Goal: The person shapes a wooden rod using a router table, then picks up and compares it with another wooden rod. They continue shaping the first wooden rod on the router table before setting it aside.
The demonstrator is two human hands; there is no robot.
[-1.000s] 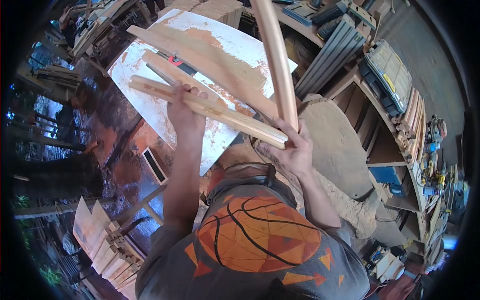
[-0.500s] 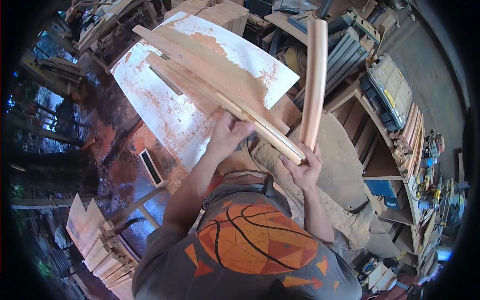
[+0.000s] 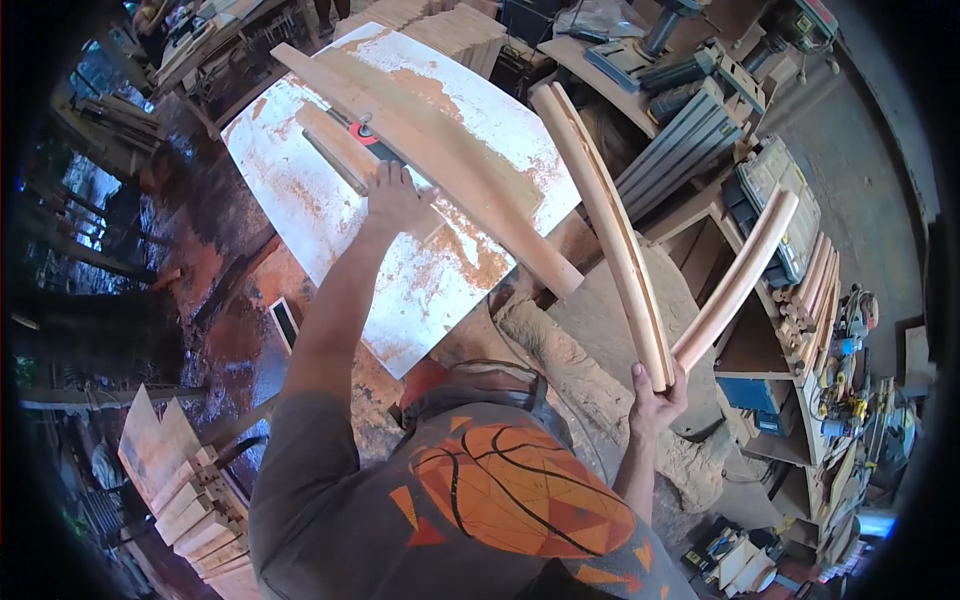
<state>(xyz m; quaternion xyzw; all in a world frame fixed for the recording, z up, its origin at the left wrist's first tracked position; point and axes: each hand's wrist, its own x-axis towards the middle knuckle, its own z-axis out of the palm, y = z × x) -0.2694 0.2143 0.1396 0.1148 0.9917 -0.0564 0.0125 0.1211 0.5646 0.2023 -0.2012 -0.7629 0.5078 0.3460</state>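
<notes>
My right hand point(image 3: 658, 398) grips the lower ends of two rounded wooden rails, a grooved one point(image 3: 612, 225) leaning up to the left and a plain one point(image 3: 738, 280) spreading to the right. My left hand point(image 3: 397, 200) lies palm down on the near end of a short wooden piece point(image 3: 335, 142) on the white, dust-covered table point(image 3: 410, 325); its fingers point away from me. Just beyond those fingers is a red and black object with a metal knob point(image 3: 366, 128). A long board point(image 3: 430, 165) runs diagonally across the table beside it, past the near edge.
Stacked wooden pieces point(image 3: 465, 35) stand behind the table. To the right are a shelf unit with a clear-lidded case point(image 3: 775, 205) and a bundle of rounded sticks point(image 3: 815, 290). Cut boards point(image 3: 185, 500) lie at lower left. Part of a person point(image 3: 150, 18) shows at the far upper left.
My left hand has let go of the grooved rail and moved up-left onto the short piece. My right hand has carried both rails right and down, uncovering the red and black object.
</notes>
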